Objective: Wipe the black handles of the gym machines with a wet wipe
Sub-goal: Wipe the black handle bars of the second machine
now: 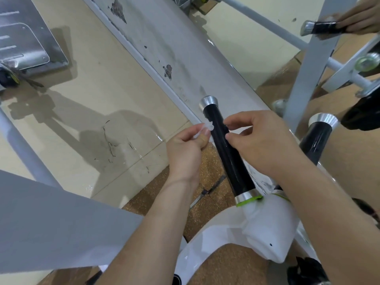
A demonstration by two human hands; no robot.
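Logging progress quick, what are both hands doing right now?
Left hand: pinching the white wet wipe beside the black handle.
Right hand: fingers curled at the handle, apparently pinching the wipe's other end.

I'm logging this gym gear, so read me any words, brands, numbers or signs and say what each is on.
No readable text anywhere.
The black handle: no lettering.
The white frame: small dark mark at the bottom edge, cut off, unreadable.
The metal plate, top left: raised lines only, too blurred to read.
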